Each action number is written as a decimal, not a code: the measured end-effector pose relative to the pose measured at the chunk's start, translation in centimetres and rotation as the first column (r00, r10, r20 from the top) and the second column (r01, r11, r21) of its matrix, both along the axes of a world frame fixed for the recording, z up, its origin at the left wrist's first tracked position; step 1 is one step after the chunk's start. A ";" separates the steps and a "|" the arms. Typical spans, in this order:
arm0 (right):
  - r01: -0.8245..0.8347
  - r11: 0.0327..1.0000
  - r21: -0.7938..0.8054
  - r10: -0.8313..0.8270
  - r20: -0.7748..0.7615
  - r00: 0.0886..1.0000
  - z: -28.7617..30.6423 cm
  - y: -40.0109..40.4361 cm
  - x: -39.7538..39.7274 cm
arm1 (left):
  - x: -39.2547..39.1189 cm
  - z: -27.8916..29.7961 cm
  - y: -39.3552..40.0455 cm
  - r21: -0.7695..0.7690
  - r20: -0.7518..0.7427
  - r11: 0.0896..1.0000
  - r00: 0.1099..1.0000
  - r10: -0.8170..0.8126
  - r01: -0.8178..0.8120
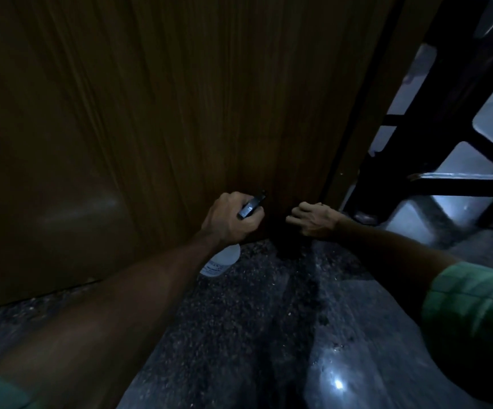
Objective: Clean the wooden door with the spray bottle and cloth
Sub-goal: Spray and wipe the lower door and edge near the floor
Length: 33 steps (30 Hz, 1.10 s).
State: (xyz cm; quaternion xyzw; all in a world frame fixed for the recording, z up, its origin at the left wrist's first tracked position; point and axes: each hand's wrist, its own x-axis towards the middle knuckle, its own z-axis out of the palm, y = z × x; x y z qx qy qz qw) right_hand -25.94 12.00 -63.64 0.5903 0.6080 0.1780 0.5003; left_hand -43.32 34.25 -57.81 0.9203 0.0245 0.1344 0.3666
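The brown wooden door (150,113) fills the upper left of the dim view, its bottom edge near the floor. My left hand (227,219) grips a spray bottle (224,259) with a clear body and a dark trigger head, the nozzle close to the door's lower right part. My right hand (313,218) is closed over a dark cloth (286,240) pressed low against the door near its right edge. The cloth is hard to make out in the shadow.
A speckled dark stone floor (239,335) lies below, with a glossy strip reflecting light at the right. A black metal grille gate (434,160) stands to the right of the door's edge, with a pale floor beyond it.
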 end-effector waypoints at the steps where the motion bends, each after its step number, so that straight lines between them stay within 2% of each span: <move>1: 0.006 1.000 -0.010 -0.005 0.020 1.000 0.2 -0.8 0.4 | 0.2 0.0 -0.3 -0.002 0.005 1.000 1.000 -0.009 0.009; 6: 0.045 0.998 -0.043 -0.039 0.133 0.990 1.1 -3.6 3.1 | 0.7 0.3 -0.9 -0.021 0.027 1.000 1.000 -0.009 0.010; 12: 0.018 0.998 -0.054 -0.012 0.102 0.995 0.6 -1.9 1.7 | 0.0 0.7 -1.1 -0.021 0.016 1.000 1.000 -0.017 0.017; 15: 0.043 0.996 -0.081 -0.041 0.018 0.999 0.4 -0.6 0.0 | -0.4 1.1 -1.0 -0.013 0.004 1.000 1.000 -0.022 0.022; 17: 0.002 0.995 -0.101 -0.004 -0.018 1.000 0.6 1.2 -1.0 | -0.7 1.7 -1.2 -0.008 0.001 1.000 1.000 -0.021 0.021; 21: 0.061 0.987 -0.146 -0.059 0.022 0.998 0.6 5.0 -3.6 | -1.6 3.5 -1.1 -0.006 0.036 1.000 0.999 0.016 -0.016; 23: 0.057 0.993 -0.104 -0.060 -0.023 0.998 1.6 6.5 -5.0 | -2.2 4.4 -0.8 0.002 0.046 0.999 0.998 0.034 -0.034; 28: -0.021 0.991 0.134 0.044 -0.167 0.985 4.0 8.5 -7.7 | -4.3 5.7 0.9 0.044 0.050 0.996 0.996 0.075 -0.077; 31: -0.053 0.980 0.194 0.087 -0.172 0.981 5.6 9.8 -8.8 | -5.4 6.9 2.6 0.058 0.059 0.992 0.993 0.104 -0.108; 33: -0.014 0.968 0.252 0.070 -0.213 0.975 6.2 10.1 -9.3 | -5.9 7.2 3.4 0.034 0.082 0.987 0.984 0.156 -0.159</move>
